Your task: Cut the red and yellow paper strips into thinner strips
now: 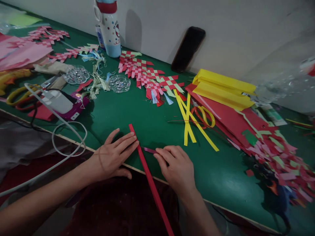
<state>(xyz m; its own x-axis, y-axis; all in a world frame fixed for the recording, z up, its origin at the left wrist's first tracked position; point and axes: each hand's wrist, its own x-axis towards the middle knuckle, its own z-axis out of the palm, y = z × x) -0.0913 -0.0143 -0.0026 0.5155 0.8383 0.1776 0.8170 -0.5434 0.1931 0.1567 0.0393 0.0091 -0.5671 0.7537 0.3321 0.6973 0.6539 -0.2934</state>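
A long red paper strip [145, 164] lies on the green table and runs over its front edge towards my lap. My left hand [114, 152] rests flat, its fingers stretched out and the fingertips pressing the strip near its far end. Just right of the strip, my right hand [176, 164] pinches a small purple-handled tool [149, 150] with a thin metal tip. That tip points at the strip beside my left fingertips; whether it touches the paper I cannot tell. Beyond my right hand lie crossed yellow paper strips [186, 129] and scissors [206, 116] with yellow and orange handles.
Woven paper pieces [147, 73] lie along the wall, near a bottle [112, 32] and a leaning phone [188, 49]. Bead boxes [119, 84], a white charger [57, 101] and its cable are at left. Folded yellow paper [223, 88] and paper scraps [285, 160] lie right.
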